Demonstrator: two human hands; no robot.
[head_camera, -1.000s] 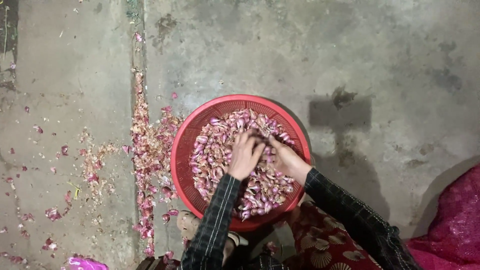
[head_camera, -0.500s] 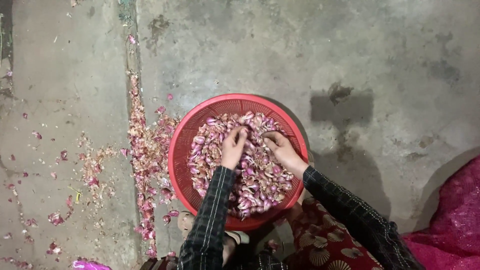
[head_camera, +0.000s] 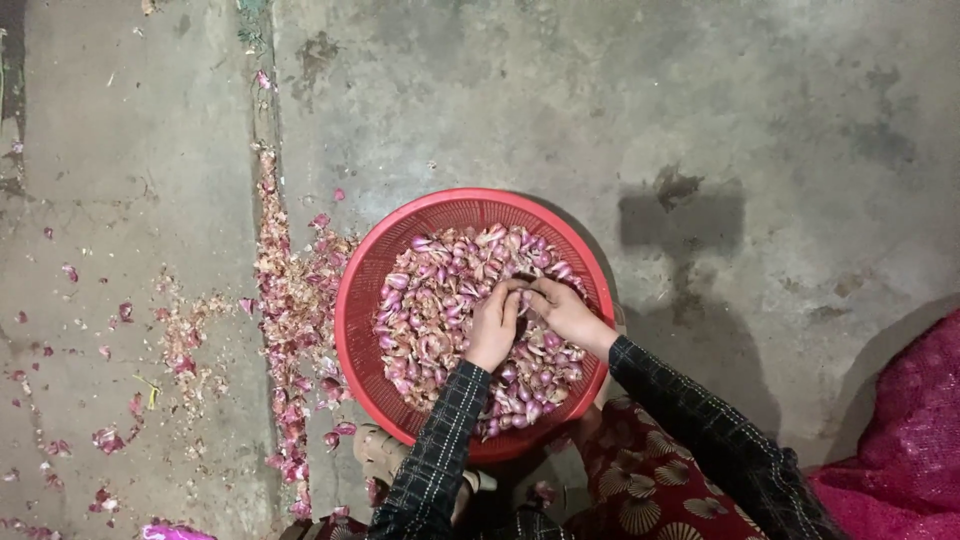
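Note:
A round red plastic basket (head_camera: 360, 300) sits on the concrete floor, filled with small purple-pink shallots (head_camera: 430, 300) and loose skins. Both of my hands are inside it, over the middle of the pile. My left hand (head_camera: 495, 325) has its fingers curled down into the shallots. My right hand (head_camera: 560, 312) is beside it, fingers bent, and the fingertips of both hands meet around a small shallot. Dark checked sleeves cover both forearms.
A strip of pink shallot peelings (head_camera: 290, 330) lies on the floor left of the basket, with scattered bits further left. A pink mesh sack (head_camera: 915, 440) is at the lower right. A patterned red cloth (head_camera: 650, 480) covers my lap below the basket.
Both hands have shifted slightly within the basket and drawn together over the pile's centre. The view has moved a little; the basket stays in place.

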